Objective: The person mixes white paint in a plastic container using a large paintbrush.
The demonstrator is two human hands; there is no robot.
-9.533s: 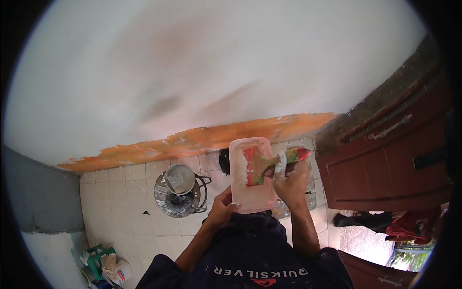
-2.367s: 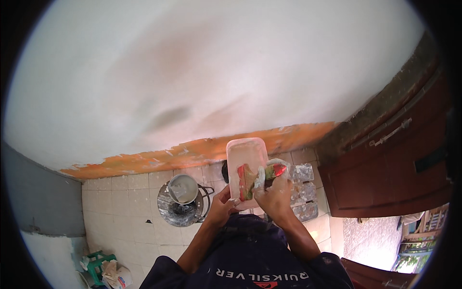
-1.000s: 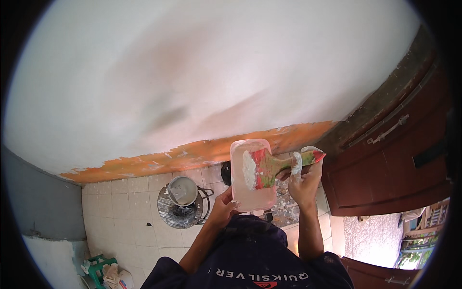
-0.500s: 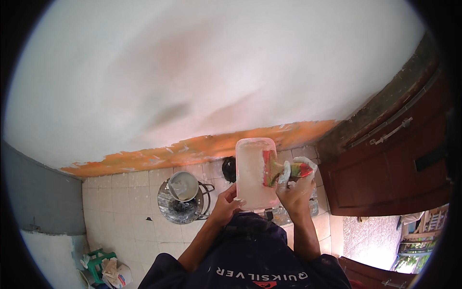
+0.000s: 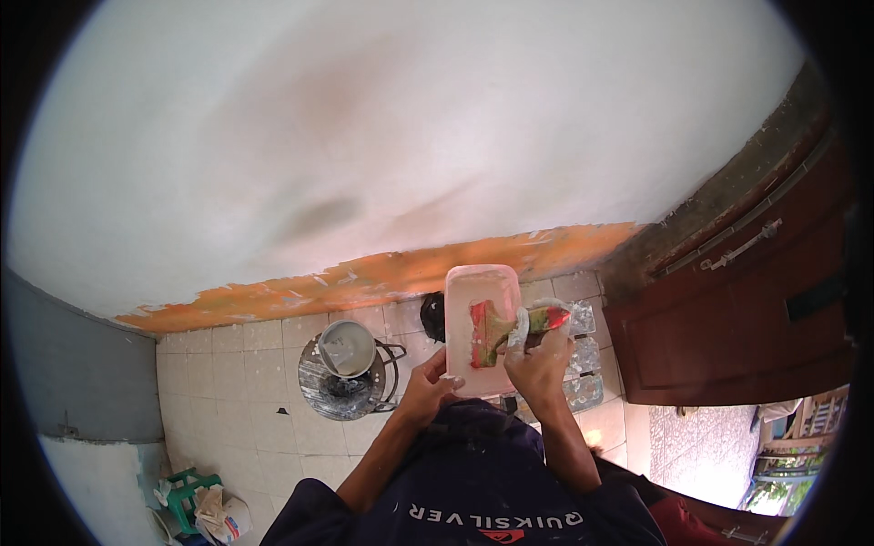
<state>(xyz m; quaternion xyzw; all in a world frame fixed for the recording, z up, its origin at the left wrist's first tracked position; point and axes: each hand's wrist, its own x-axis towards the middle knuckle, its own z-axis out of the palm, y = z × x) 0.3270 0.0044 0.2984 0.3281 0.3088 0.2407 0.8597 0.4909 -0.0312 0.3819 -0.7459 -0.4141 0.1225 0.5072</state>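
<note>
My left hand (image 5: pixel 426 387) is closed on the near left edge of a pale pink rectangular plastic tub (image 5: pixel 449 314), thumb over its rim. Whitish paint or filler lies in the tub. In my right hand (image 5: pixel 539 362) is a wide paintbrush (image 5: pixel 492 333), its handle red and yellow-green, smeared with white. The brush head is inside the tub, over the whitish stuff; whether its bristles touch it I cannot tell. White smears coat the fingers of my right hand.
Ahead rises a white wall (image 5: pixel 364 118) with an orange band (image 5: pixel 364 276) along its foot. A round stool (image 5: pixel 319 391) at left bears a grey bucket (image 5: pixel 346 348). Brown door (image 5: pixel 710 337) at right; green plastic stool (image 5: pixel 187 496) at lower left. A black bag-like thing (image 5: pixel 433 317) sits beyond the tub.
My right hand and the paintbrush have moved left and a little down, further over the middle of the tub. My left hand keeps its hold on the tub.
</note>
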